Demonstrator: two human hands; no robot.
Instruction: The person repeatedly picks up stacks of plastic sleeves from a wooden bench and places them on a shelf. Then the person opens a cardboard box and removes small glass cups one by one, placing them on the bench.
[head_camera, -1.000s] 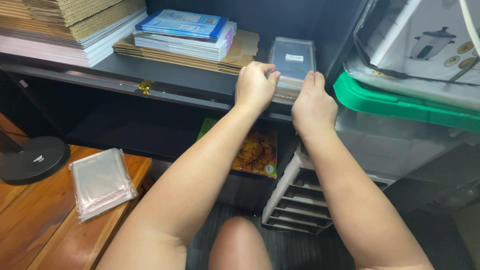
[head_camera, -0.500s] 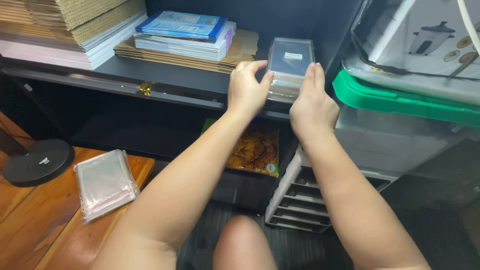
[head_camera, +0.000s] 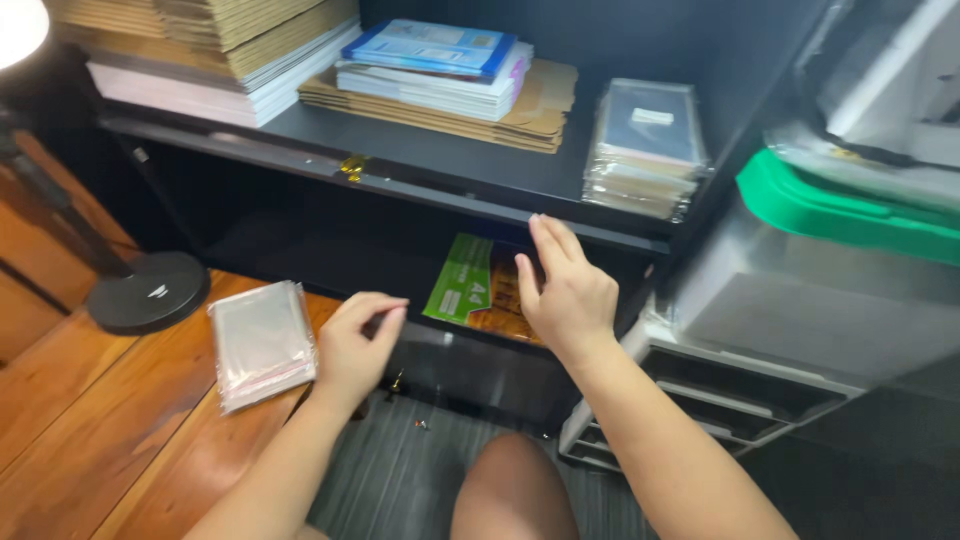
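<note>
Right hand (head_camera: 566, 290) is open with fingers spread, holding nothing, below the black shelf (head_camera: 440, 170) edge; left hand (head_camera: 355, 345) is loosely curled and empty, just beside the clear sleeve packet (head_camera: 260, 342) on the wooden table (head_camera: 110, 440). A stack of clear sleeves (head_camera: 645, 148) rests far right on the shelf (booklets (head_camera: 435, 65) to its left), with a green-lidded clear bin (head_camera: 830, 270) at right.

Arms: bare to above the elbow, no sleeves in view
Hands: left hand (head_camera: 355, 345), right hand (head_camera: 562, 290), no rings, no gloves
Wrists: no watch or band
Knee: bare
</note>
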